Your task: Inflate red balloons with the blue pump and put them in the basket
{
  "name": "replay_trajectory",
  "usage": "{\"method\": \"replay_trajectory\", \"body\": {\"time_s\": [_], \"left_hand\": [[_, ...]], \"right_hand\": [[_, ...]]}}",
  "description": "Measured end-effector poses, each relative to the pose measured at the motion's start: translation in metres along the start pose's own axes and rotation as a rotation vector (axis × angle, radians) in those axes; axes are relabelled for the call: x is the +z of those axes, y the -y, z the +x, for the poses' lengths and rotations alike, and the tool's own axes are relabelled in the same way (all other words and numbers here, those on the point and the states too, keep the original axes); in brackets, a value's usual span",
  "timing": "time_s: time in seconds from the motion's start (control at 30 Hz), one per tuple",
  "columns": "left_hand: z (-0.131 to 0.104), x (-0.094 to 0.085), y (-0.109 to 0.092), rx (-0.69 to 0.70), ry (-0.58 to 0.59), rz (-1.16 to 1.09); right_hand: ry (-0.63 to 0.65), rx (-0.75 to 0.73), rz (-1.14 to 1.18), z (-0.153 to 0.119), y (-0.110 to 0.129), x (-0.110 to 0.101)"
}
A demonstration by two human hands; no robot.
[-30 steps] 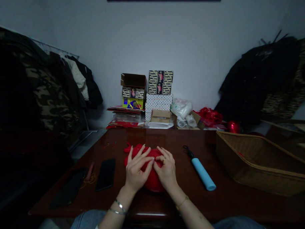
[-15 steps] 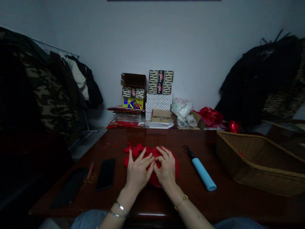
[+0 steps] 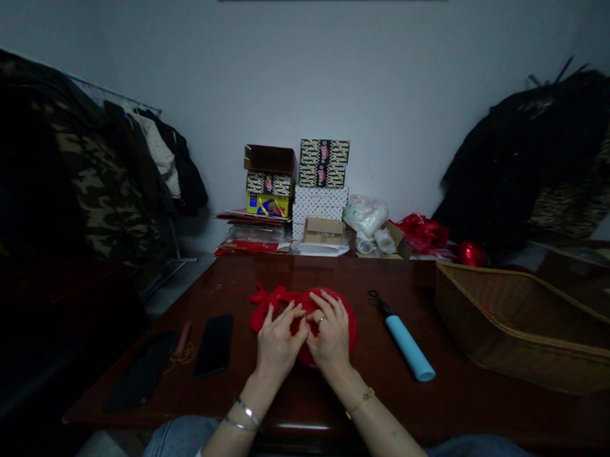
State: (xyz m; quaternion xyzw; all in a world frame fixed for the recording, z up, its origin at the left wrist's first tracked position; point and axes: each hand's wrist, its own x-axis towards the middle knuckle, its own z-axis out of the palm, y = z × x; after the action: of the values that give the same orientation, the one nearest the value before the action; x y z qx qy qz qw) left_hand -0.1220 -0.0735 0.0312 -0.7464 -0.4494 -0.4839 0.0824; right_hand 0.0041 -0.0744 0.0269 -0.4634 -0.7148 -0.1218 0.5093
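Note:
On the table in front of me lies a round red balloon (image 3: 349, 323), partly covered by my hands. My left hand (image 3: 278, 344) is at its left side, thumb and index finger pinched together. Touching or nearly touching it, my right hand (image 3: 328, 336) pinches at the same spot, its other fingers resting over the balloon. What lies between the fingertips is too small to make out; it seems part of the balloon. Limp red pieces (image 3: 266, 300), perhaps more balloons, lie just left of it. To the right is a light blue hand pump (image 3: 408, 347) with a black end.
Two dark phones or tablets (image 3: 214, 345) (image 3: 142, 373) lie left, with yellow rubber bands (image 3: 181, 357) and a small reddish stick (image 3: 184, 337). A wicker basket (image 3: 481, 328) stands right. Behind the brown table (image 3: 379, 408) are stacked boxes (image 3: 320, 202) and plastic bags (image 3: 368, 214).
The fingers of both hands have shifted slightly and drawn closer in their pinch, showing more of the red balloon's far edge. The view has moved a little.

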Motion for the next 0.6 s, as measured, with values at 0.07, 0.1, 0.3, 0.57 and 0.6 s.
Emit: {"method": "replay_trajectory", "body": {"time_s": [0.07,0.1,0.3,0.57,0.6], "left_hand": [[0.0009,0.0000,-0.0010,-0.022,0.001,-0.011],[0.0014,-0.0003,-0.0014,-0.033,0.003,-0.015],[0.0030,-0.0027,0.0004,-0.036,0.042,-0.060],[0.0049,-0.0059,0.0036,-0.010,-0.015,-0.071],[0.0051,-0.0063,0.0035,-0.013,-0.024,-0.072]], "right_hand": [[-0.003,-0.004,-0.002,0.0001,0.0014,-0.0001],[-0.004,-0.005,-0.004,0.0001,0.0022,-0.0001],[-0.015,-0.005,-0.010,-0.0005,0.0050,0.0002],[-0.035,-0.032,-0.005,0.0011,0.0044,-0.0021],[-0.039,-0.035,-0.002,0.0012,0.0047,-0.0026]]}}
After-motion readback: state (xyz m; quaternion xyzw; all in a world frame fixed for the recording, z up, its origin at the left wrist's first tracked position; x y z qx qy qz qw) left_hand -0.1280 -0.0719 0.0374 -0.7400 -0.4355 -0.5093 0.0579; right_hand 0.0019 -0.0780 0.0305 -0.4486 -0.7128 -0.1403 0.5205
